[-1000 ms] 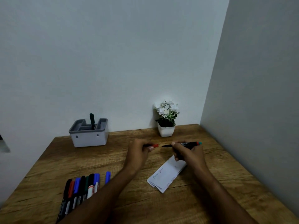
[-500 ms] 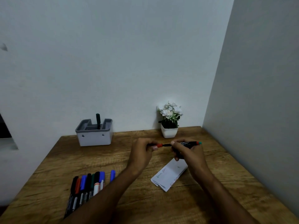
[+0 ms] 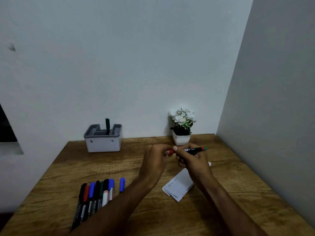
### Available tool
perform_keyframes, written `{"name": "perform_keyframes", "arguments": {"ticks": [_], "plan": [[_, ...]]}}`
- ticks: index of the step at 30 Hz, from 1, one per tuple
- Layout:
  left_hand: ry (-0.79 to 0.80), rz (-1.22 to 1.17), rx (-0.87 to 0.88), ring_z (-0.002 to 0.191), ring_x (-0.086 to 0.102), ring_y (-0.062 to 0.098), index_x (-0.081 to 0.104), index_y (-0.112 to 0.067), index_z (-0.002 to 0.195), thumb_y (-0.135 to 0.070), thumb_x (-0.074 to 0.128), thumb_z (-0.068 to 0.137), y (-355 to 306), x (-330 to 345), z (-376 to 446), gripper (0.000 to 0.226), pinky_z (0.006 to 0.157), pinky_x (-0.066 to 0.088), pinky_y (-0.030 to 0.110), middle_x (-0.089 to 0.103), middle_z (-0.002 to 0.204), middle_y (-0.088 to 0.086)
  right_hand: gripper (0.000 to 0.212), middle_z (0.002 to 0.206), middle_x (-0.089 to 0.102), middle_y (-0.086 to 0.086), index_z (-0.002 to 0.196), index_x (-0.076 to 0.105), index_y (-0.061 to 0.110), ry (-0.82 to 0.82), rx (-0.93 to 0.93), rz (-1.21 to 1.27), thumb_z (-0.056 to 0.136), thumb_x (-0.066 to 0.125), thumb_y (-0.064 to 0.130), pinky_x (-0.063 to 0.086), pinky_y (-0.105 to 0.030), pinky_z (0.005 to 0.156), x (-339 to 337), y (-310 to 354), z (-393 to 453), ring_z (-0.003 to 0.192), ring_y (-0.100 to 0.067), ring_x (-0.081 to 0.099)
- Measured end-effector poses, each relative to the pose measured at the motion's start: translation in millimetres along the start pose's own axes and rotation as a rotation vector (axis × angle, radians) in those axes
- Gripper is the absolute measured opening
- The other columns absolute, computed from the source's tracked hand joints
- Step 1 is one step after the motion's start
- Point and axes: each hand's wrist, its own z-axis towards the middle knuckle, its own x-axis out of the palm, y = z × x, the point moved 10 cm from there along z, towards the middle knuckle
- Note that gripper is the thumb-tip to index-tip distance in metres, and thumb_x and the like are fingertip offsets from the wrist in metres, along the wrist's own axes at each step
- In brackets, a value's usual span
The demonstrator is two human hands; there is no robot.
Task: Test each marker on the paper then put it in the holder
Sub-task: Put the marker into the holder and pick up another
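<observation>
Red marker (image 3: 194, 149) held level above the tabletop (image 3: 136, 160), long axis running left–right, teal-tipped end toward the right wall. Right hand (image 3: 192, 160) curled round the barrel; left hand (image 3: 156, 159) pinching the red cap (image 3: 171, 151) at the marker's left end. Both hands touching at the cap joint. Could not tell whether the cap sat fully home or only partly on. Judged step: capping after the test, holder next.

Paper (image 3: 179, 186) lay folded on the tabletop directly beneath and toward the near side of the right hand, faint scribbles visible on its upper face.

Holder (image 3: 103, 140) stood at the far-left of the tabletop against the wall, up and to the left of the hands, one dark marker (image 3: 107, 125) already upright in a rear slot. Left hand nearer the holder than the right; marker body, however, gripped by the right. Transfer judged to need either a reach across by the right hand or a hand-over to the left, plus a turn of the long axis from level to upright.

Open wood between hands and holder, nothing in that path. Row of untested markers (image 3: 95, 193) lay near-left, well clear of it. Flower pot (image 3: 181, 138) just behind the hands, close to the marker's far side: a possible knock on lifting. Right wall near the teal end.
</observation>
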Motion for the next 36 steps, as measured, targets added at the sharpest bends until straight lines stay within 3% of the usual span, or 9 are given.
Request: {"name": "perform_keyframes", "arguments": {"ticks": [3,7,10,14,16,21,26,30,36], "plan": [[0.096,0.08,0.01,0.077,0.066,0.002,0.077,-0.019,0.101,0.004,0.061,0.085,6,-2,4,0.033,0.068,0.055,0.024,0.075,0.087,-0.005,0.016,0.063,0.062,-0.013,0.078,0.069,0.003,0.033,0.042,-0.023,0.09,0.076,0.009,0.041,-0.024,0.046,3,-5,2,0.053,-0.017,0.054],[0.061,0.101,-0.123,0.074,0.062,-0.004,0.076,-0.022,0.089,-0.002,0.072,0.076,31,-33,11,0.024,0.066,0.046,0.008,0.072,0.084,-0.012,0.01,0.078,0.071,-0.02,0.089,0.078,0.0,0.026,0.037,-0.031,0.087,0.079,0.01,0.052,-0.031,0.056,-6,0,9,0.063,-0.024,0.063],[-0.045,-0.151,-0.326,0.079,0.068,0.0,0.073,-0.023,0.082,0.0,0.078,0.073,60,-59,12,0.025,0.075,0.055,0.017,0.073,0.081,-0.01,0.008,0.079,0.079,-0.013,0.089,0.082,0.01,0.098,-0.045,-0.274,0.087,0.078,0.003,0.059,-0.028,0.062,9,5,9,0.067,-0.021,0.072],[-0.18,-0.565,-0.515,0.091,0.072,0.014,0.075,-0.005,0.096,0.003,0.073,0.08,82,-70,4,0.018,0.08,0.058,0.025,0.077,0.091,0.005,0.011,0.076,0.08,-0.007,0.087,0.081,0.016,0.229,-0.144,-0.507,0.089,0.078,0.006,0.063,-0.033,0.066,58,-4,10,0.069,-0.022,0.076],[-0.217,-0.512,-0.502,0.092,0.072,0.012,0.076,-0.006,0.098,-0.001,0.073,0.082,88,-77,0,0.017,0.081,0.058,0.026,0.077,0.093,0.003,0.007,0.074,0.079,0.0,0.086,0.082,0.017,0.22,-0.219,-0.614,0.089,0.08,0.012,0.064,-0.037,0.068,77,-7,17,0.067,-0.016,0.076],[-0.296,-0.272,-0.459,0.089,0.068,-0.001,0.075,-0.014,0.1,-0.009,0.073,0.084,108,-114,-2,0.017,0.088,0.057,0.029,0.074,0.094,-0.008,0.02,0.099,0.081,0.007,0.111,0.081,0.018,0.265,-0.374,-0.84,0.091,0.078,0.022,0.057,-0.018,0.078,137,-4,19,0.087,0.001,0.073],[-0.412,-0.067,-0.337,0.075,0.06,-0.017,0.075,-0.008,0.102,-0.005,0.076,0.082,113,-174,13,0.021,0.074,0.048,0.003,0.07,0.091,-0.01,0.019,0.097,0.081,-0.005,0.108,0.078,0.013,0.343,-0.439,-0.995,0.095,0.071,0.024,0.062,-0.041,0.082,185,-4,18,0.086,-0.016,0.074],[-0.485,0.022,-0.321,0.084,0.07,0.006,0.076,-0.011,0.102,-0.01,0.079,0.08,132,-219,28,0.022,0.082,0.058,0.027,0.075,0.092,-0.002,0.027,0.11,0.079,-0.002,0.124,0.074,0.014,0.387,-0.414,-0.991,0.098,0.069,0.022,0.057,-0.023,0.084,201,-11,15,0.094,-0.011,0.073],[-0.506,0.065,-0.303,0.087,0.07,0.01,0.076,-0.009,0.101,-0.013,0.078,0.081,147,-239,52,0.02,0.088,0.057,0.035,0.075,0.092,0.001,0.026,0.114,0.078,0.002,0.123,0.074,0.018,0.405,-0.358,-0.973,0.097,0.071,0.02,0.057,-0.019,0.087,203,-24,15,0.094,0.0,0.066]]}}
